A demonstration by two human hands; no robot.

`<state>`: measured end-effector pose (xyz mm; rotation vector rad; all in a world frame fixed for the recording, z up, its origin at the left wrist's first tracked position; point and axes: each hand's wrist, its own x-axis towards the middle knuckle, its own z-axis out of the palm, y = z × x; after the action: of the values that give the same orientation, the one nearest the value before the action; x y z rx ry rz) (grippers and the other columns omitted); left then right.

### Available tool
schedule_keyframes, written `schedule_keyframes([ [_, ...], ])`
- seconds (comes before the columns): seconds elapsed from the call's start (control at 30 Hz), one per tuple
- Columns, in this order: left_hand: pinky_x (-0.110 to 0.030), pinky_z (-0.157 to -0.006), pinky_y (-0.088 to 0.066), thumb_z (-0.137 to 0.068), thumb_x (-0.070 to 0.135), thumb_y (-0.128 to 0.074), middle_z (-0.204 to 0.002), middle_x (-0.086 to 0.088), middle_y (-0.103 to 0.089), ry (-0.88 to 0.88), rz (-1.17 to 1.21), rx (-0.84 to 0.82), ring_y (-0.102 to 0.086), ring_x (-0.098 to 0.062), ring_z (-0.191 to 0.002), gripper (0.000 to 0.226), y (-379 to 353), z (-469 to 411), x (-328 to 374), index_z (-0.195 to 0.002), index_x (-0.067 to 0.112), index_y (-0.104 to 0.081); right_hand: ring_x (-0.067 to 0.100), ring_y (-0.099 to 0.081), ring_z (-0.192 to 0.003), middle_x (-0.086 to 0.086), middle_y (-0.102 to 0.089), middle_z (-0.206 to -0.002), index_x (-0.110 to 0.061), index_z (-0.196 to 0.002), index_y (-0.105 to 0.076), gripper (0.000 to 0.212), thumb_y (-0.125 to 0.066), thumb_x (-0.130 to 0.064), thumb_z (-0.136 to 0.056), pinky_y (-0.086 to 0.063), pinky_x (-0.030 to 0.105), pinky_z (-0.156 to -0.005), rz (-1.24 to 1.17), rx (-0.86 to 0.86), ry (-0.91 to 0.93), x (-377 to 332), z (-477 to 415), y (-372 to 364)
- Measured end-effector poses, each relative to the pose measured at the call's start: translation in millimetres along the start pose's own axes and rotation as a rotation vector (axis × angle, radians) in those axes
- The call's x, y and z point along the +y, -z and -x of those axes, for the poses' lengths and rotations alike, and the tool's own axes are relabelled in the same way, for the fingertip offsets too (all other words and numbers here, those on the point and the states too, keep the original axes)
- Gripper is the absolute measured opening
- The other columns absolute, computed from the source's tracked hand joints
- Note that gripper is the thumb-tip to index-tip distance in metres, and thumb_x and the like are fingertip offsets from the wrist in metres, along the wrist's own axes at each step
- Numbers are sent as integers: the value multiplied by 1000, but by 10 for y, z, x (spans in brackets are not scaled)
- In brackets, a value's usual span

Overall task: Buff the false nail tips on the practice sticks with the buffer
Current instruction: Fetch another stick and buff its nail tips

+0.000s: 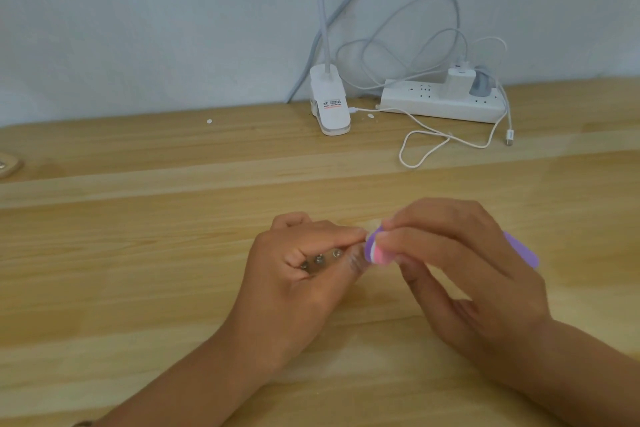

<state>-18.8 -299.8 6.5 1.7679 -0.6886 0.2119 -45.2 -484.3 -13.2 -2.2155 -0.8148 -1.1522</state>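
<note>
Buffing judged mid-stroke: practice sticks are gripped in the curled left hand above the wooden table, the buffer is pinched in the right hand against their far end, and short, light strokes are judged needed next.

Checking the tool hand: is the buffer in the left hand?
No, the right hand grips the buffer, while the left hand holds the practice sticks.

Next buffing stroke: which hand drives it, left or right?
Right. The right hand already pinches the buffer, its end by the left fingertips; the left hand grips the practice sticks.
</note>
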Motion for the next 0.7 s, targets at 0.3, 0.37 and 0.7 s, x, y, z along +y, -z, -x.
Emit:
schedule_keyframes([
  [0.3, -28, -79, -43, -83, 37, -64, -74, 12, -72, -15, -34, -7, -62, -5, -69, 16, 3, 10, 17, -92, 27, -73, 19, -61, -103, 5, -65, -108, -1, -103, -73, 27, -65, 13, -82, -43, 24, -97, 16, 6, 1, -4, 6, -16],
  [0.37, -37, -79, -45, -84, 33, -64, -77, 17, -73, 1, -4, -10, -65, -2, -74, 14, 5, 15, 9, -92, 26, -74, 21, -61, -100, 6, -66, -106, -1, -103, -72, 22, -64, 10, -85, -43, 23, -97, 40, 18, -41, 43, -6, -1],
  [0.7, -47, -61, -49, -87, 30, -64, -80, 3, -74, 10, 121, -15, -63, -34, -68, 15, 2, 30, -18, -95, 25, -76, 20, -63, -99, 3, -67, -102, -8, -111, -64, 25, -64, 3, -89, -45, 25, -95, -34, 47, -176, 66, 5, 5],
])
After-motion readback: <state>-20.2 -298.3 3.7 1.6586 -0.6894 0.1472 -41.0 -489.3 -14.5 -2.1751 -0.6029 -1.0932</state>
